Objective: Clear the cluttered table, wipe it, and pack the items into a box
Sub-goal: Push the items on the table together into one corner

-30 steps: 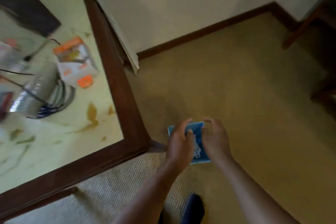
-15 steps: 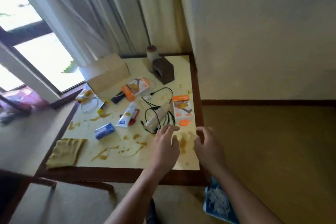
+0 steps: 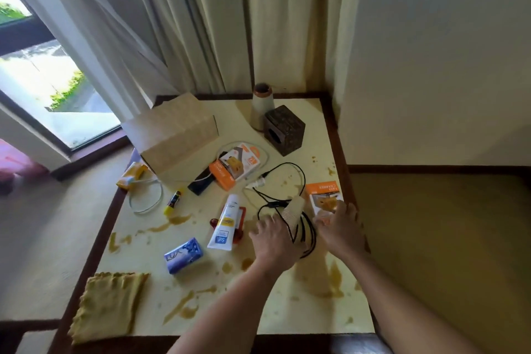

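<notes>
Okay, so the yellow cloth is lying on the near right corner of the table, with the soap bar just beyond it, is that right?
Not quite. The yellow cloth lies on the near left corner of the table, not the near right, as the head view shows. The soap bar does lie just beyond it.

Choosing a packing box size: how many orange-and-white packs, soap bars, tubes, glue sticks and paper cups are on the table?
orange-and-white packs: 2
Lux soap bar: 1
white tube: 1
glue stick: 1
paper cup, lying on its side: 1
Total: 6
</notes>
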{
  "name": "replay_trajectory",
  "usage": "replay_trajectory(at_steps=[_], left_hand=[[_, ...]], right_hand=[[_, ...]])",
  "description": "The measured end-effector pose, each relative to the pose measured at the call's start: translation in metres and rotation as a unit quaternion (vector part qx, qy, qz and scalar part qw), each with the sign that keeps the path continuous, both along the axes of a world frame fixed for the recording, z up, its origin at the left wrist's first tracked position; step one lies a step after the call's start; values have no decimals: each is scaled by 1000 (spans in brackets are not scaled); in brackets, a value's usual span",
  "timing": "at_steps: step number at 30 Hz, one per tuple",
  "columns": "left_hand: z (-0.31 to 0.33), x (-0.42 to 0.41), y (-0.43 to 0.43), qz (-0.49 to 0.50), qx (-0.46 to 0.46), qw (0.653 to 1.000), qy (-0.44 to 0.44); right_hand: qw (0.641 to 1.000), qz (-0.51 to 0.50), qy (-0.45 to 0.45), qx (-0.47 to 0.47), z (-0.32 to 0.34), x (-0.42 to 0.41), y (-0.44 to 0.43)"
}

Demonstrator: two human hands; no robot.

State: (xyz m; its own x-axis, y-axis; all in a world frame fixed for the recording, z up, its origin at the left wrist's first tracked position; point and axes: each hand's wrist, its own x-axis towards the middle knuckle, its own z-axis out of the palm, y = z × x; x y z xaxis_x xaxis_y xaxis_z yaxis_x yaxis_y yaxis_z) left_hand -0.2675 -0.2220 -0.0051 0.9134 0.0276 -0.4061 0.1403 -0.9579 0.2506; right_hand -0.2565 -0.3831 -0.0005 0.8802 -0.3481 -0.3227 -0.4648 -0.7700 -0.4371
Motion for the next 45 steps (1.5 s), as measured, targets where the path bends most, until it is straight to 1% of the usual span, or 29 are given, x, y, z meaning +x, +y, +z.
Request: replay_trajectory(at_steps=[2,5,8,10,14,18,22,25,28,33,38,40,42,45], left_hand=[[-5,7,-1,-13,0,1000,9],[-11,12,-4,-17,7,1000,22],[-18,19,-8,-18,23,999,22],[-21,21,-12,-11,21,1000,18],[-17,26,-27,25,-15,999,26],[-20,30,-37,59,-3,998,18],[-20,28,-40,54,9,998,22],[-12,30,-42,66,-16,997,38],[-12,31,-43,69,-23,997,37],[-17,30,-39,84,-67,994,-3],[-4,27,-28,118,-145,982,-32],[11,31,-20,150,-182,970,-64],[31,39,-7,177,-209,956,-107],[66,56,14,172,-253,933,-189]], right_hand=[[1000,-5,6,-8,-4,7,1],[1000,-26,15,6,-7,11,2],[1000,-20,9,3,-10,17,-6],[1000,-20,11,5,-7,19,-9],[999,-20,-6,25,-2,22,-13],[999,-14,-10,45,0,21,-15],[999,-13,-6,47,-1,21,-17],[999,-12,-17,49,-2,19,-18],[995,-41,-18,88,-2,17,-19],[989,-60,-16,137,1,15,-24],[979,-74,-46,184,4,14,-22],[967,-82,-65,234,11,17,-17],[956,-59,-94,272,23,24,-8],[941,-38,-130,311,46,39,10]])
